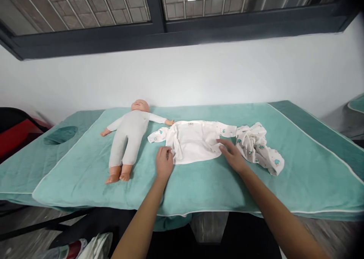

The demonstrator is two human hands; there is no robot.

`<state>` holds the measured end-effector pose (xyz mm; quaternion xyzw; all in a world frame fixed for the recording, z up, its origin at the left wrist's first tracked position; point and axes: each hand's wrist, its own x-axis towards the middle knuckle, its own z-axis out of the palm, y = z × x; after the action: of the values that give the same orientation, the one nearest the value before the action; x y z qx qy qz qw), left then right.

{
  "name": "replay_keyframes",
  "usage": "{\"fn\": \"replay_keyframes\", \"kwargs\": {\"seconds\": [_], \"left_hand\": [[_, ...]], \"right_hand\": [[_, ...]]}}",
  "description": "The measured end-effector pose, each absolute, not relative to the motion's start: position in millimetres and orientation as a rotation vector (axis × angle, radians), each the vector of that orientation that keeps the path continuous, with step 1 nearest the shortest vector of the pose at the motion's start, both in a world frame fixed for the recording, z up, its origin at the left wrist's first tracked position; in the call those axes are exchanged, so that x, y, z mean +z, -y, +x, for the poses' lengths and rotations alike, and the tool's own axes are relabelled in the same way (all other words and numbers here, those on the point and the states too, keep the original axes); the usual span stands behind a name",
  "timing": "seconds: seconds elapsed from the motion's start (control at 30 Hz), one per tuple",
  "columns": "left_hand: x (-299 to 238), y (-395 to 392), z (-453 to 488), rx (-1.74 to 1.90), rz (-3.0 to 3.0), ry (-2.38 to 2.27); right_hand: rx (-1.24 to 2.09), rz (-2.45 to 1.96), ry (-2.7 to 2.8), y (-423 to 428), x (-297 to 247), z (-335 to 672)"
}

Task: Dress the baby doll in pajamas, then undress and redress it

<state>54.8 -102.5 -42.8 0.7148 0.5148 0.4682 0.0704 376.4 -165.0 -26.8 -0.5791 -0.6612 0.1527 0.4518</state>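
Observation:
A baby doll (127, 135) in a grey bodysuit lies on its back on the left of a teal towel (85, 175). To its right a white baby top (193, 139) with small teal prints is spread flat. My left hand (164, 162) rests at the top's lower left corner, fingers curled on its edge. My right hand (233, 154) lies flat on the top's right side, fingers stretched out. A crumpled printed garment (260, 147) lies just right of that hand.
The towel covers a padded table (318, 130) set against a white wall. A round face hole (60, 134) shows at the table's left end. A red and black object (14, 132) stands at far left. Bags or clothes lie on the floor below.

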Motion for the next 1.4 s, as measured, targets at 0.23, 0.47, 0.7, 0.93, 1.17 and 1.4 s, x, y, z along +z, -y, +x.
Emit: {"fn": "replay_keyframes", "kwargs": {"seconds": [0.23, 0.47, 0.7, 0.93, 1.17, 1.4], "left_hand": [[-51, 102, 55, 1.333, 1.978, -1.663], [-30, 57, 24, 1.462, 1.802, -1.783], [-26, -1, -1, 1.350, 1.544, -2.113], [-30, -4, 4, 1.293, 1.522, -2.179], [-35, -12, 0, 1.464, 1.547, -2.103], [-33, -31, -1, 1.769, 1.516, -1.992]], "right_hand": [[0.128, -1.994, 1.329, 153, -37, 457], [0.012, -2.125, 1.108, 145, -44, 488], [0.094, -2.122, 1.254, 99, -30, 484], [0.247, -2.110, 1.337, 69, -19, 481], [0.334, -1.789, 0.953, 74, -28, 491], [0.178, -2.152, 1.044, 52, -24, 487]]}}
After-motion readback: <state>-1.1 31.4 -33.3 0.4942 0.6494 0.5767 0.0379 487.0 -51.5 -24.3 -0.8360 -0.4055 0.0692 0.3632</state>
